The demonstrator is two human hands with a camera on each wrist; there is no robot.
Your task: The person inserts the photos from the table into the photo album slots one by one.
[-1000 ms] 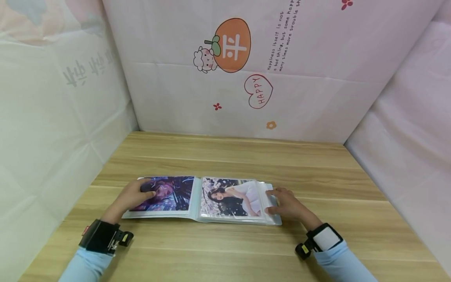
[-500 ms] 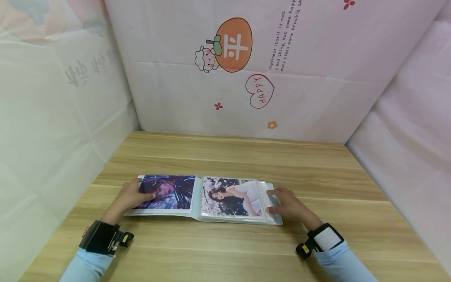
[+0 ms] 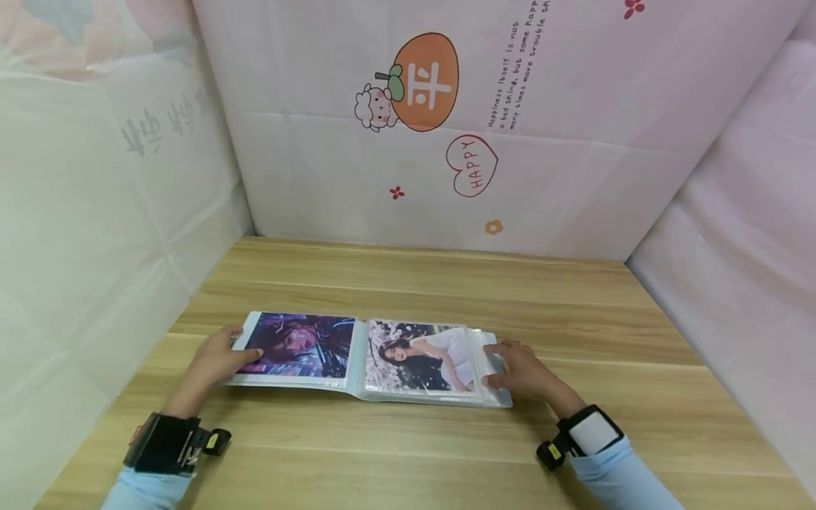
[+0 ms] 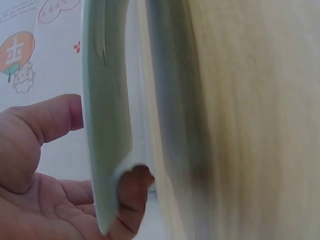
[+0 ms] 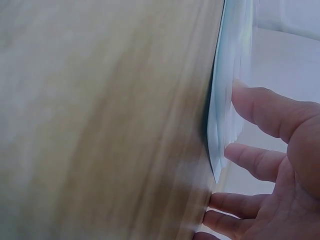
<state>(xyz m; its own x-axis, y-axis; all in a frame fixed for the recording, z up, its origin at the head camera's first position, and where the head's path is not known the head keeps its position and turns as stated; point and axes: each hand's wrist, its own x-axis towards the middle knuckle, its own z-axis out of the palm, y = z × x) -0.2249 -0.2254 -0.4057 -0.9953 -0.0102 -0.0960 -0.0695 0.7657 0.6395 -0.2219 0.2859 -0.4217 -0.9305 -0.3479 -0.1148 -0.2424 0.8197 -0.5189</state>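
Note:
A pale blue photo album (image 3: 355, 354) lies spread on the table, with a purple picture (image 3: 299, 343) on its left page and a picture of a figure in white (image 3: 421, 358) on its right. My left hand (image 3: 213, 358) grips the left edge, thumb on top and fingers curled beneath. In the left wrist view, that side of the album (image 4: 106, 120) stands clear of the table. At the right edge, my right hand (image 3: 525, 372) rests its thumb and index finger on the clear page sleeves (image 5: 232, 100). Its other fingers touch the tabletop, nearly straight.
The wooden table (image 3: 395, 453) is enclosed by a printed white cloth (image 3: 306, 170) at the back and by cloth sides (image 3: 746, 212). Each wrist wears a black band with a small camera (image 3: 217, 440).
My left hand has slid left to the album's edge and now grips it; the left side has risen slightly. My right hand stays in place.

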